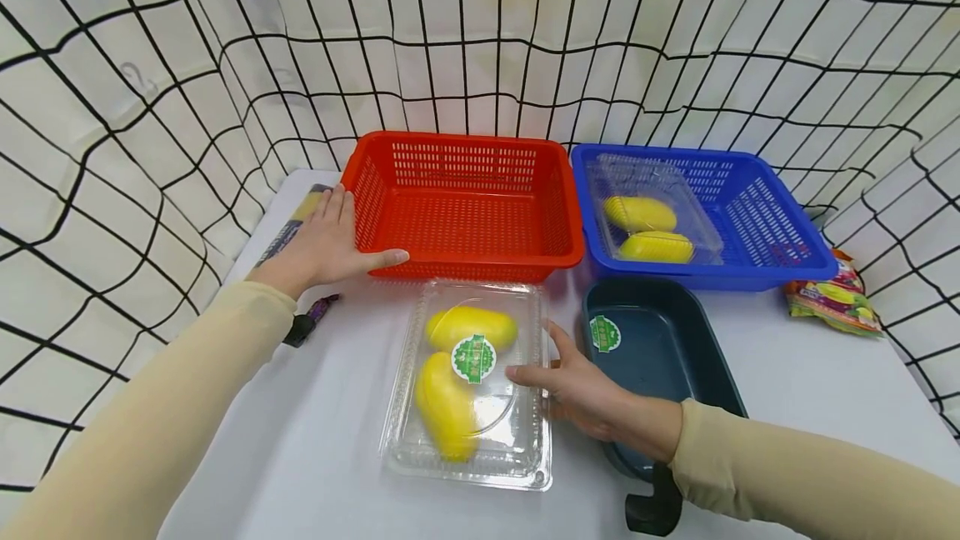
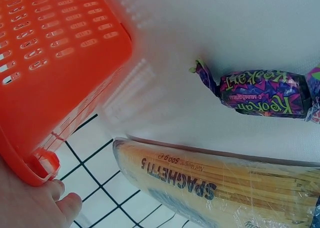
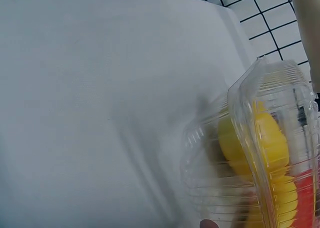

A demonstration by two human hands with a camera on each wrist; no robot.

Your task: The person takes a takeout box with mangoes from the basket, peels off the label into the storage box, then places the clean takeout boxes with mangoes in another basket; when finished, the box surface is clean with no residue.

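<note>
A clear plastic clamshell container with two yellow mangoes inside and a round green label lies before the red basket. My right hand grips its right side, thumb over the lid and the other fingers along the wall, partly hidden. In the right wrist view the container stands at the right with a fingertip low beside it. My left hand rests against the left front corner of the red basket, fingers straight and thumb across the front rim; the left wrist view shows two fingertips below the rim.
A blue basket at back right holds another clear container with yellow mangoes. Right of my container lies a dark green pan. A spaghetti pack and purple-wrapped candy lie at left, a colourful packet at right. Wire mesh surrounds the table.
</note>
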